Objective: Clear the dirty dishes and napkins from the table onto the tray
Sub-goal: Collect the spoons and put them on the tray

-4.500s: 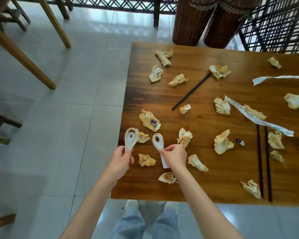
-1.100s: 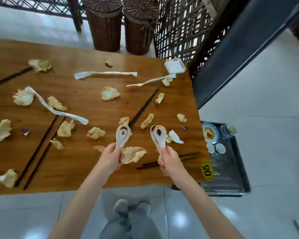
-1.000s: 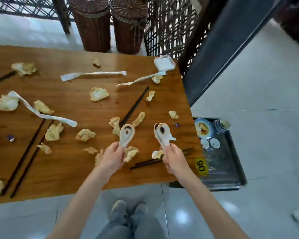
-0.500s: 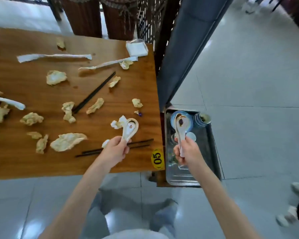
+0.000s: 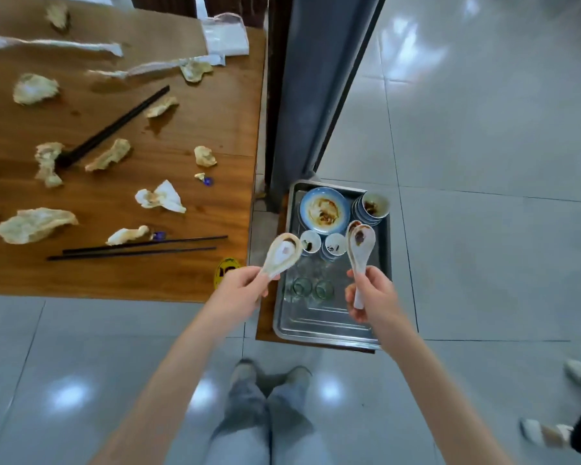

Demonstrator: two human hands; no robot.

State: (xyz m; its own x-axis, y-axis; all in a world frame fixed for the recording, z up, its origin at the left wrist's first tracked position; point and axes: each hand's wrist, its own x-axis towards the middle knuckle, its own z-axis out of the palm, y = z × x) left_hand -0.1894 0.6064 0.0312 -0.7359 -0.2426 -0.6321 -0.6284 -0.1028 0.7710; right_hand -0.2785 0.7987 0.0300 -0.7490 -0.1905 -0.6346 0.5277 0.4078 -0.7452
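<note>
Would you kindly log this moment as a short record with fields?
left hand: grips one spoon
right hand: grips stacked spoons over the tray
tray: plate, bowls, small cups, glasses
table: napkins and chopsticks left

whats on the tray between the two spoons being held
In the head view, two small sauce-stained cups stand side by side on the tray, between the left hand's spoon and the right hand's spoons.

Spoons (image 5: 359,247) in hands, seemingly above tray (image 5: 319,325)
</note>
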